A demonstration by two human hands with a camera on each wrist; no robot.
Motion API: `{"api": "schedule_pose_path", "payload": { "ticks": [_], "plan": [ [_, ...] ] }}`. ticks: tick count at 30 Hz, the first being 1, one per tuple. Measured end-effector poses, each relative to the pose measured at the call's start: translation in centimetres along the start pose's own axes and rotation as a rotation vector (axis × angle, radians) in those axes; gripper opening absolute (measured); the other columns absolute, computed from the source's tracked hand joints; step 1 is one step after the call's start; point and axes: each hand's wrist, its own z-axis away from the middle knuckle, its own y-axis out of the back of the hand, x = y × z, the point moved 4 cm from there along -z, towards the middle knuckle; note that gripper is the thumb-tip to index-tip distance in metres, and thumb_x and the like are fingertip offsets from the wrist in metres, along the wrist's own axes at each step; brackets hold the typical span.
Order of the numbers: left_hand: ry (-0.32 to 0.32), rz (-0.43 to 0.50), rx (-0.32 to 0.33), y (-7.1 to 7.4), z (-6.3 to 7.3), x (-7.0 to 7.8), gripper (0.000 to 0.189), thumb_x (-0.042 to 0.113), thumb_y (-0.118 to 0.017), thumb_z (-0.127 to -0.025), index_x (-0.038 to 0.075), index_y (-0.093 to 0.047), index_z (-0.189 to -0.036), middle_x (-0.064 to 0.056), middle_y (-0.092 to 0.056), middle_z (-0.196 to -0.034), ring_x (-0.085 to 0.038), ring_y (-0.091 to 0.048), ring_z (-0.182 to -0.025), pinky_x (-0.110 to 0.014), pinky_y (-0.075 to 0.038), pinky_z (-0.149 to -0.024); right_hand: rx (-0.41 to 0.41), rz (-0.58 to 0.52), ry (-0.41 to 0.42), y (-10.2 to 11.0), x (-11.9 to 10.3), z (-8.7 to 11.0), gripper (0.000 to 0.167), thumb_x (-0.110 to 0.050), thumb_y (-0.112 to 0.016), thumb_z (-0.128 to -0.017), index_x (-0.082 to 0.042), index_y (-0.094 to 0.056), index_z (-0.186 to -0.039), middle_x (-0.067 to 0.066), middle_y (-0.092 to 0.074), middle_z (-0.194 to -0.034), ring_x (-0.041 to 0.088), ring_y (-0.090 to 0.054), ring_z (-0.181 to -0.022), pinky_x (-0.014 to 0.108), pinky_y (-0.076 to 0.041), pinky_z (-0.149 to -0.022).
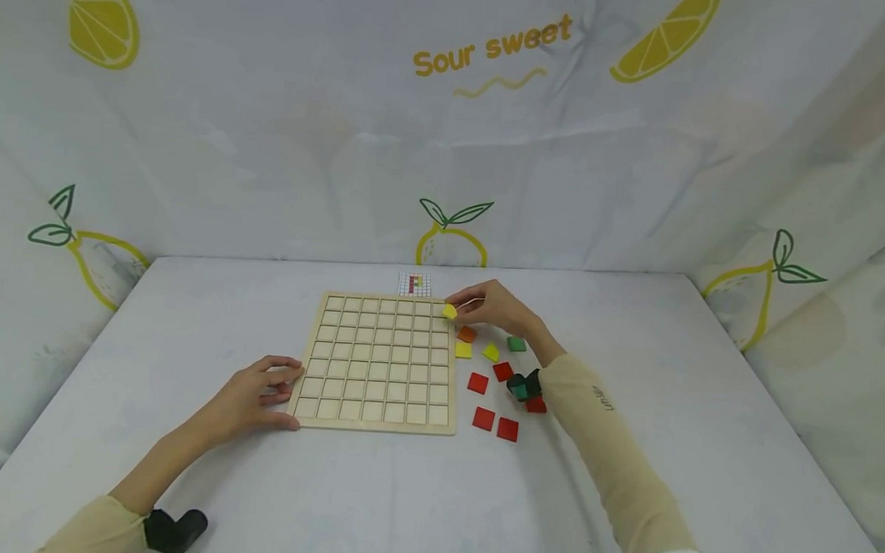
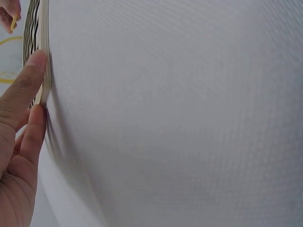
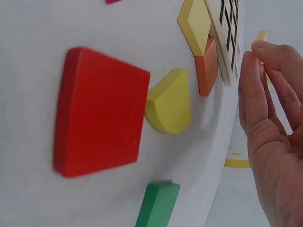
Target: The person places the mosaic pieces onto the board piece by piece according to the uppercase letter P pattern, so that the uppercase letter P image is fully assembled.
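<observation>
A pale wooden grid board [image 1: 373,362] lies on the table. My left hand [image 1: 252,396] rests against its left side, thumb at the near corner; in the left wrist view the thumb and a finger [image 2: 35,132] touch the board's edge. Over the board's far right corner, my right hand [image 1: 497,307] pinches a yellow tile [image 1: 450,311] between thumb and fingertips. The right wrist view shows only a sliver of that tile [image 3: 262,36] behind the fingers. Just right of the board lie an orange tile [image 1: 466,334], a yellow square [image 1: 464,350] and another yellow piece [image 3: 171,104].
Several red tiles [image 1: 483,418] and a green tile [image 1: 516,344] are scattered right of the board, some under the right wrist's black camera mount [image 1: 524,385]. A small card with a coloured grid pattern [image 1: 415,284] lies behind the board. A lemon-print cloth hangs beyond the table.
</observation>
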Motion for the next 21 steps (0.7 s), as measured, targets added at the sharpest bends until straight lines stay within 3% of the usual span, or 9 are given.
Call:
{"api": "schedule_pose_path", "payload": {
  "ticks": [8,21],
  "plan": [
    [0.001,0.008,0.004,-0.1,0.0,-0.2,0.072,0.008,-0.086,-0.066,-0.018,-0.053,-0.125,-0.024,-0.047,-0.129,-0.023,-0.055,-0.096,-0.029,-0.057,-0.087,-0.038,0.006,0.019,-1.6,-0.8,-0.9,0.033,-0.003,-0.071,-0.085,0.002,-0.067,-0.117,0.014,-0.065,-0.114,0.023,-0.058,-0.093,0.023,-0.056,-0.080],
    [-0.017,0.008,0.007,0.0,0.1,-0.1,0.070,0.007,-0.085,-0.067,-0.018,-0.053,-0.124,-0.024,-0.046,-0.129,-0.022,-0.056,-0.096,-0.029,-0.057,-0.087,-0.049,0.075,0.044,-4.0,-2.0,-2.3,0.031,-0.003,-0.073,-0.084,0.001,-0.069,-0.114,0.012,-0.068,-0.110,0.017,-0.061,-0.090,0.022,-0.055,-0.083]
  ]
}}
